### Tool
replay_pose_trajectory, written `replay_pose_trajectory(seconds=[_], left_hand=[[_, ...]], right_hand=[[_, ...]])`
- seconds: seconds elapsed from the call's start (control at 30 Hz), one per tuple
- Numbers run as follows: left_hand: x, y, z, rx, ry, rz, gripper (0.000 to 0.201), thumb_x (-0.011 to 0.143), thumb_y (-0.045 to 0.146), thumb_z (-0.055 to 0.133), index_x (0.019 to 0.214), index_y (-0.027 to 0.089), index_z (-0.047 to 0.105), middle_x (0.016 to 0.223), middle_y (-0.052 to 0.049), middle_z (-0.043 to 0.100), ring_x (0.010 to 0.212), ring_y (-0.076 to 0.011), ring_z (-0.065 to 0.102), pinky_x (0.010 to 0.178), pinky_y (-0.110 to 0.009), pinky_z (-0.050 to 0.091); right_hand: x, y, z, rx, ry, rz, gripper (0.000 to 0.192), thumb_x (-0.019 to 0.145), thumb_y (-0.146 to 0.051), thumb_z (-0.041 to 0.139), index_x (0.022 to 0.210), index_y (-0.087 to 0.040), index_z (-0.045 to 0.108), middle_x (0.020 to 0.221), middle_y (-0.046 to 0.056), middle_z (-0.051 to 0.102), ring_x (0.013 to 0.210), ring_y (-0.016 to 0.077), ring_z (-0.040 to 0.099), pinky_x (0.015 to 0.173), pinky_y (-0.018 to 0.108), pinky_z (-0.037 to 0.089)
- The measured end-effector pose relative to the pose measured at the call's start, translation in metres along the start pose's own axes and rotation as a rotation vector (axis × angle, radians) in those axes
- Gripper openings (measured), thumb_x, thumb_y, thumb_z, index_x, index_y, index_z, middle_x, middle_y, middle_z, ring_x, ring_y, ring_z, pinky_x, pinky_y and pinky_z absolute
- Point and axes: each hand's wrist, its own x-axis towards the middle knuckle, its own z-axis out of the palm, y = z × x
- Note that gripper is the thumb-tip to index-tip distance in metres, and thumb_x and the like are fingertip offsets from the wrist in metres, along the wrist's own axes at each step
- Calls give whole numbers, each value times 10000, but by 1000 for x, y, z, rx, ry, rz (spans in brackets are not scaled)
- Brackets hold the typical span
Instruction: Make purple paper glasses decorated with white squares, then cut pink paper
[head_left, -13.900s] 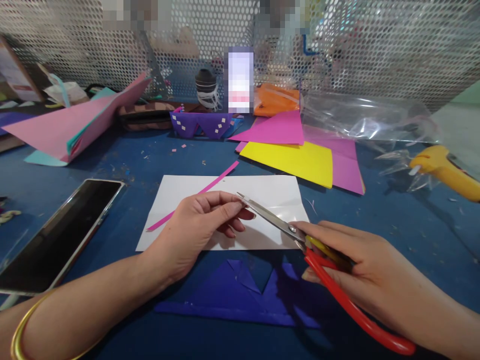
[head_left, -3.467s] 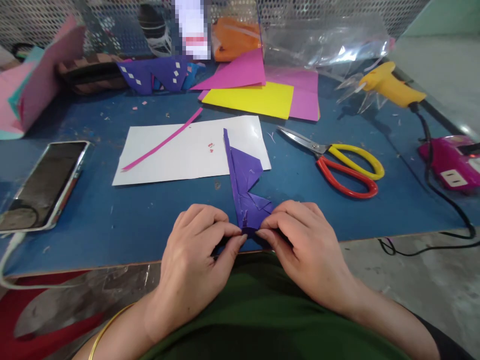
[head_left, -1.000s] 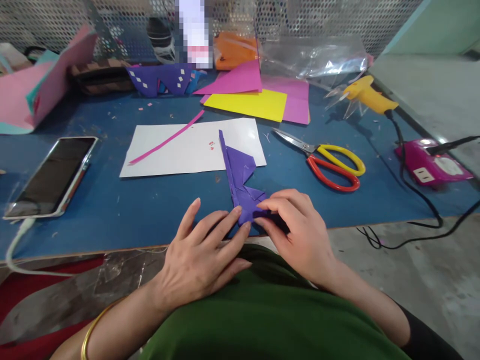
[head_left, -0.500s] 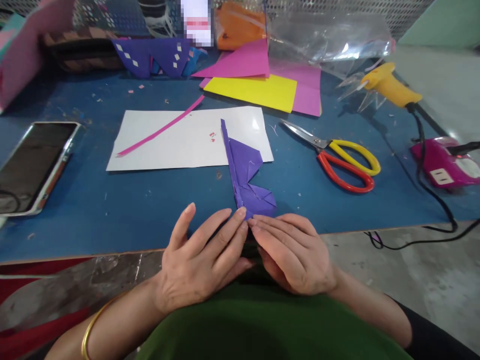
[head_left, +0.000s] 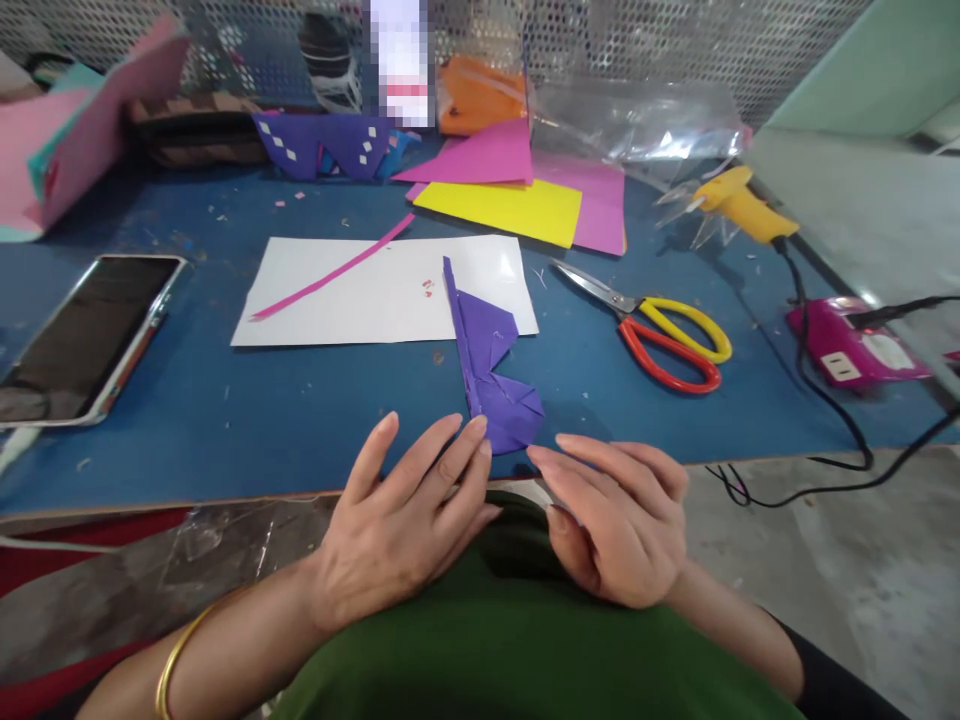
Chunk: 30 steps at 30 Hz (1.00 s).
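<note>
a folded, notched purple paper piece (head_left: 484, 330) is laid ahead, long axis pointing away and slightly left; its near end is touched by the spread left hand (head_left: 401, 520), the empty, half-curled right hand (head_left: 624, 520) held just beside.

- Place: papercraft workspace; home or workshop, unclear.
- Worktop (head_left: 322, 390), blue, strewn with scraps (head_left: 300, 196).
- Purple paper (head_left: 508, 402), folded.
- White sheet (head_left: 345, 310); yellow sheet (head_left: 502, 212); pink sheet (head_left: 484, 160).
- Scissors (head_left: 624, 304), red-and-yellow-handled.
- Glue gun (head_left: 744, 205), yellow, corded.
- Screen (head_left: 660, 45), perforated, behind worktop.
- Floor (head_left: 825, 540), grey, concrete-like.
</note>
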Motion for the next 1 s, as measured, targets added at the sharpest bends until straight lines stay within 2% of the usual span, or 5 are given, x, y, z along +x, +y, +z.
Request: replay_pose_trajectory(seconds=[0.27,0.47,0.7,0.83,1.0], left_hand=[[-4,-2,3,-31,-38,3,363,897,310,574,1227,175,648,1307,-43,668,1155,-218,632,1237,-459,58],[-7,-3,11,6,18,18,385,898,384,619,1242,215,655,1264,-40,699,1079,-205,664,1237,-454,52],[1,-5,8,-53,2,37,292,843,283,705,1123,204,700,1196,-58,733,1065,-230,675,1227,-507,123],[2,-4,9,-59,25,2,300,859,354,697,1121,206,697,1193,-56,735,1067,-224,675,1228,-501,124],[1,-1,7,-21,20,9,327,868,410,680,1131,216,694,1197,-55,733,1073,-223,676,1232,-489,100]], right_hand=[[-1,-3,8,53,-172,-91,227,905,-176,525,1081,-121,659,1072,88,763,1059,169,695,893,334,474],[-5,-1,11,48,-141,-28,209,872,-142,547,1044,-97,658,1029,96,772,1028,164,707,840,328,463],[2,0,15,103,-142,6,205,840,-124,572,1027,-124,653,962,76,783,908,169,736,870,326,465],[-7,3,5,98,-152,104,295,862,-104,522,1138,-162,611,1025,51,777,965,191,729,955,384,451],[-17,6,-10,-56,-25,171,312,842,-114,546,1140,-178,615,951,41,787,890,208,729,896,392,456]])
